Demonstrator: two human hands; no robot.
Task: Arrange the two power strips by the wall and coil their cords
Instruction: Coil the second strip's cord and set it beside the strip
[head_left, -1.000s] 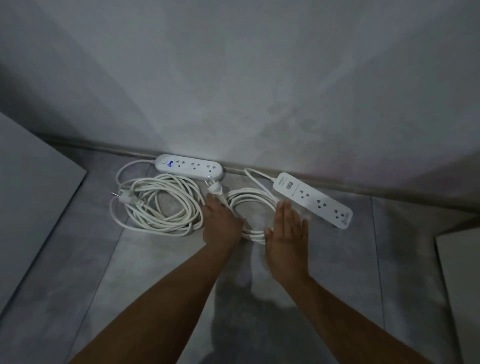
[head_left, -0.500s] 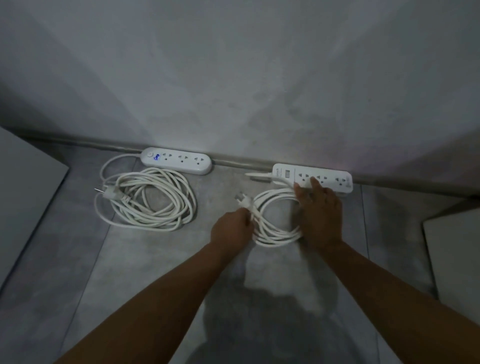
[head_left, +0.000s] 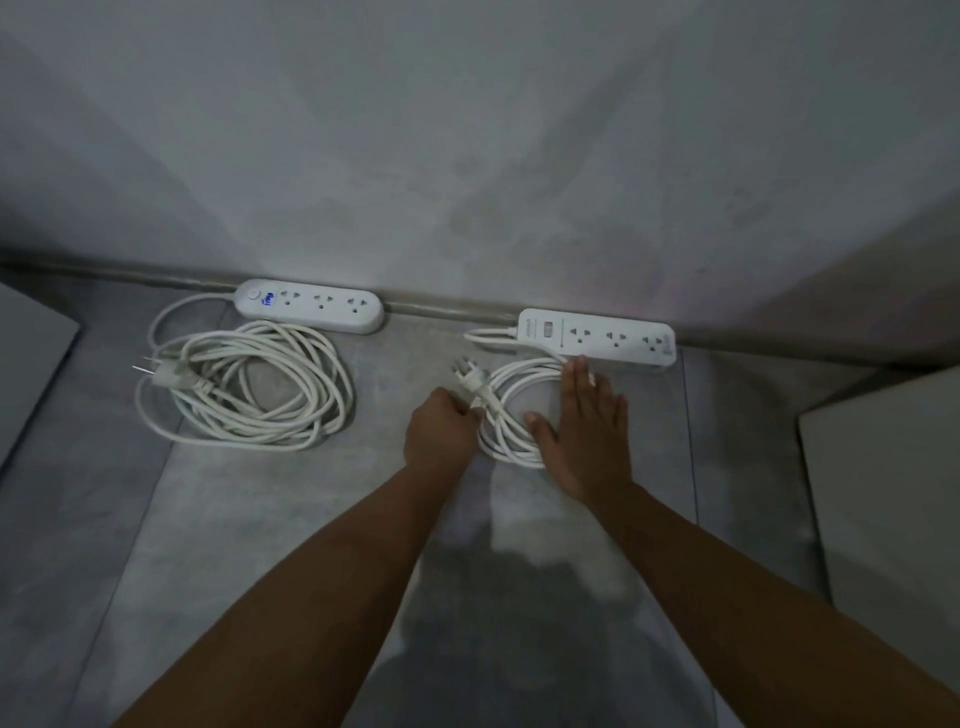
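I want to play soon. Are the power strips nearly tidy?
Nearly. The rounded power strip and rectangular power strip lie along the wall; the long cord is coiled. The left hand grips the short cord, the right hand presses its loops. Only neatening those remains.

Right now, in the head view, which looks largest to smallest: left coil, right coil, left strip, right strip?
1. Left coil.
2. Right coil, though the right hand covers part of it.
3. Left strip and right strip: they look alike, so I do not rank them.
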